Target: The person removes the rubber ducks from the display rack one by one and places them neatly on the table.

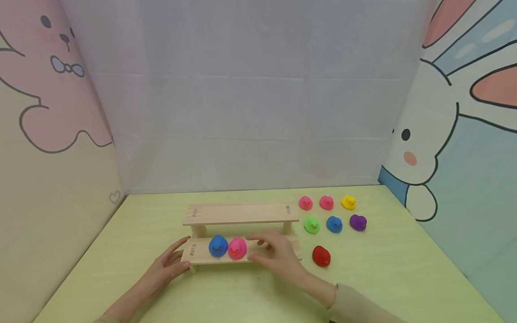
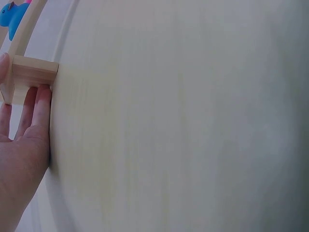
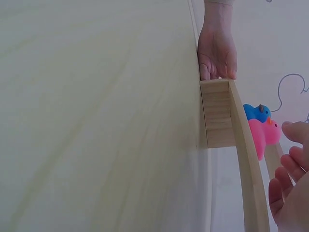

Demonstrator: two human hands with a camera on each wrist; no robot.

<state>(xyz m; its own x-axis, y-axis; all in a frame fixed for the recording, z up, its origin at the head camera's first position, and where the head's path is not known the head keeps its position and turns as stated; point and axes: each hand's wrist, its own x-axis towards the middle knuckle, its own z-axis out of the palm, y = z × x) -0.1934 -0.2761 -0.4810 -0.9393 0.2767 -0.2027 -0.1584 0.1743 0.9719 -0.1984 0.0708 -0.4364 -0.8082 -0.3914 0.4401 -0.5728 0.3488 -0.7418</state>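
A blue duck [image 1: 218,246] and a pink duck [image 1: 237,248] sit side by side on the lower step of a two-step wooden stand [image 1: 206,257]. My left hand [image 1: 163,269] holds that step's left end, thumb at the front corner and fingers at the back; the left wrist view shows the fingers [image 2: 42,108] against its leg. Just right of the pink duck, my right hand [image 1: 278,255] hovers over the step with loosely bent fingers. In the right wrist view, its thumb [image 3: 295,131] is near the pink duck but apart from it, and nothing is held.
Right of the stand lie a red duck [image 1: 321,256], a green duck [image 1: 312,224], another blue duck [image 1: 334,224] and a purple duck [image 1: 358,222]. Behind them are two pink ducks [image 1: 305,202] and a yellow duck [image 1: 348,202]. The upper step [image 1: 242,214] rises behind the lower one.
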